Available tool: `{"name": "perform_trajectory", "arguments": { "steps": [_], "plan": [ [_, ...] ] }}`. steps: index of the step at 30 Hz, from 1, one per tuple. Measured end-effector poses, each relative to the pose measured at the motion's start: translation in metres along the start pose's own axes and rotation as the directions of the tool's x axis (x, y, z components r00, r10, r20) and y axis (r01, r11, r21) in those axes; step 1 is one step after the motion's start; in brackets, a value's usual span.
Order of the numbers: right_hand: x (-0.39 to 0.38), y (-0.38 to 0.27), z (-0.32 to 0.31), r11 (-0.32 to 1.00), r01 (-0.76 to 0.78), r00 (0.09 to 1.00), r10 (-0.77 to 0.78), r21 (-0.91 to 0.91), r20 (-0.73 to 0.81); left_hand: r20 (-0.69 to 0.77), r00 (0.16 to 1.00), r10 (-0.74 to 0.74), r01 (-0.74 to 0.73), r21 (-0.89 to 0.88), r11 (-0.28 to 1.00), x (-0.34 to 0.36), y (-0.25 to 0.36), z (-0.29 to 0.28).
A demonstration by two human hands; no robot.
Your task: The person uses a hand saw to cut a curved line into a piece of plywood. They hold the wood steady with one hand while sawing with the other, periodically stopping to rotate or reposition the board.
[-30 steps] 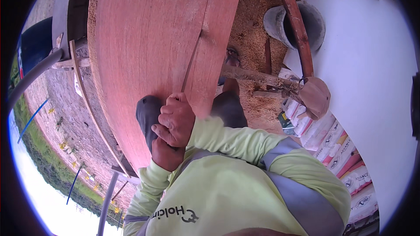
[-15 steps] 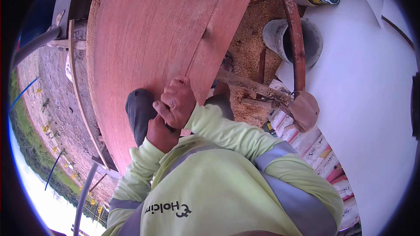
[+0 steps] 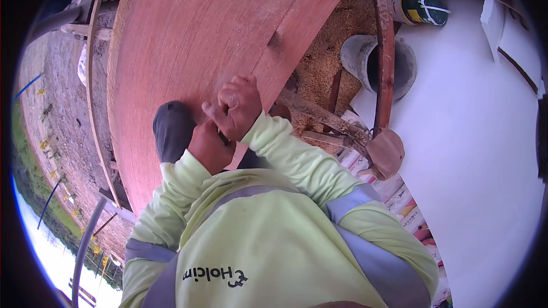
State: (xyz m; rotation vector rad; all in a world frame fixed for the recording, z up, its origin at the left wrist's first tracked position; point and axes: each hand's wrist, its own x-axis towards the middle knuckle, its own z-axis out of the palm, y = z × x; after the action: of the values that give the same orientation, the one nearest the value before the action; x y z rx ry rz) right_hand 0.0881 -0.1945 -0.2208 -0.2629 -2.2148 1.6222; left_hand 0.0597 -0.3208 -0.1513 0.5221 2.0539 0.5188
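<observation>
My right hand (image 3: 238, 107) is closed into a loose fist over the near part of a reddish wooden board (image 3: 205, 40), its thumb sticking out to the left. What its curled fingers hold, if anything, is hidden. Just below and to the left, my left hand (image 3: 211, 148) is closed right up against the right wrist. A small dark thing (image 3: 223, 138) shows at its top edge, too little of it to name. Both hands are close to my knee (image 3: 173, 131), in dark trousers. A knot or dent (image 3: 275, 38) marks the board beyond the hands.
Right of the board, sawdust or shavings (image 3: 325, 45) cover the ground. A grey bucket (image 3: 406, 68) lies behind a reddish-brown wooden bar (image 3: 385, 51). A green paint can (image 3: 423, 9) lies by a large white sheet (image 3: 468, 137). Printed sacks (image 3: 406, 208) are stacked below. A thin wooden strip (image 3: 94, 102) stands left.
Both hands have moved together a little farther forward over the board. The right thumb stands out more from the fist. The whole view has shifted slightly.
</observation>
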Motion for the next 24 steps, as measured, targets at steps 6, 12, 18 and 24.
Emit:
{"name": "perform_trajectory", "arguments": {
  "steps": [6, 12, 18, 24],
  "plan": [
    [-0.005, -0.014, -0.009, 0.998, -0.005, 0.997, 0.009, 0.062, -0.075, -0.107, 0.990, 0.086, -0.097, -0.096, 0.991, -0.013, 0.014, -0.002],
    [0.044, 0.126, -0.018, 0.998, -0.041, 0.991, 0.036, -0.038, -0.131, -0.166, 0.982, 0.090, -0.111, -0.120, 0.987, 0.145, 0.008, 0.029],
    [-0.010, -0.032, -0.007, 0.996, -0.026, 0.999, 0.030, 0.084, -0.041, -0.001, 0.995, 0.101, -0.101, 0.035, 0.994, -0.033, 0.016, -0.014],
    [0.020, 0.055, -0.016, 0.997, 0.015, 0.990, -0.004, 0.075, -0.144, 0.024, 0.994, -0.111, 0.108, 0.087, 0.990, 0.060, 0.016, 0.005]
  ]
}}
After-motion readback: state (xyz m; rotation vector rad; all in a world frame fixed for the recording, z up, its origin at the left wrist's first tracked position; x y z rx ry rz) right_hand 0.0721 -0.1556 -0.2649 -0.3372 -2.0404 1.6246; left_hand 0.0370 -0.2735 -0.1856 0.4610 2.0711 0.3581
